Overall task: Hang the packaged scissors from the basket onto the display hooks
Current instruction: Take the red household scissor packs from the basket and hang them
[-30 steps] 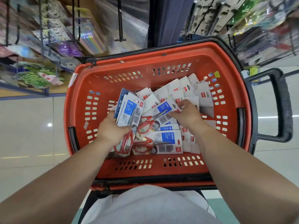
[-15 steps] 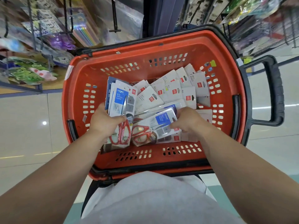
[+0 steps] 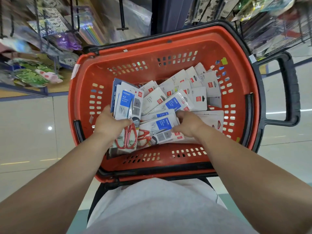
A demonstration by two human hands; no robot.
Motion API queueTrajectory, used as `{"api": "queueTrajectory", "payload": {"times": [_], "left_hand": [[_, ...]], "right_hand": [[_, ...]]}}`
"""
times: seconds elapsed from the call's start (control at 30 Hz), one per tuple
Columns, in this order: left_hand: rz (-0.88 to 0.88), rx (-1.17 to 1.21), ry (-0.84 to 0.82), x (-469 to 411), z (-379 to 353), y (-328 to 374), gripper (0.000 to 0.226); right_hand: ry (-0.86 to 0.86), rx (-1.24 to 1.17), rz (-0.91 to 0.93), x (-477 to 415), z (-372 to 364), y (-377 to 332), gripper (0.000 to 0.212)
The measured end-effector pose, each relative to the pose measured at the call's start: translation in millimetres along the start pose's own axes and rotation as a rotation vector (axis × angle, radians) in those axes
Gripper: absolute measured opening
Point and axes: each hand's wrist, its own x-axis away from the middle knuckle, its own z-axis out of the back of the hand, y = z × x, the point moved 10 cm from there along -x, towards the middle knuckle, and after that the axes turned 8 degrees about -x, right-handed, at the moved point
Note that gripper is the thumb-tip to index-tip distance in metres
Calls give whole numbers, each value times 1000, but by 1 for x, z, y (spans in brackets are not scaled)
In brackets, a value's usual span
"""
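Still, left hand (image 3: 109, 123) grips the scissors stack (image 3: 126, 102); right hand (image 3: 189, 124) pinches another pack (image 3: 162, 127).

Floor (image 3: 25, 141): pale glossy tiles, light glare spot (image 3: 50, 128) at left. Stocked left rack (image 3: 55, 41) and right rack (image 3: 270, 21), blurred. Dark blue pillar (image 3: 168, 14) between.
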Motion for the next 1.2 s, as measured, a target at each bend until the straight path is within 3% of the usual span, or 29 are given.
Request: {"api": "queueTrajectory", "payload": {"times": [0.2, 0.33, 0.47, 0.53, 0.63, 0.7, 0.87, 1.03, 1.2], "left_hand": [[19, 47, -4, -3, 2, -2, 62], [27, 80, -20, -1, -4, -3, 57], [63, 112, -12, -5, -3, -11, 56], [94, 134, 9, -8, 2, -17, 52], [118, 159, 30, -10, 8, -22, 50], [113, 160, 35, -11, 9, -21, 55], [53, 167, 15, -8, 13, -11, 55], [-14, 216, 18, -1, 30, 5, 55], [-39, 267, 22, 8, 36, 18, 59]], "right_hand": [[139, -730, -17, -1, 1, -15, 19], [243, -1064, -68, -11, -18, -21, 21], [182, -1427, -153, -14, -47, -24, 36], [117, -1409, -116, -19, -58, -30, 32], [50, -1088, -103, -25, -78, -34, 31], [90, -1001, -84, -29, -81, -35, 27], [124, -953, 26, -32, -55, -40, 28], [121, -950, 109, -6, 16, -45, 23], [3, -997, 153, 26, 58, -59, 21]]}}
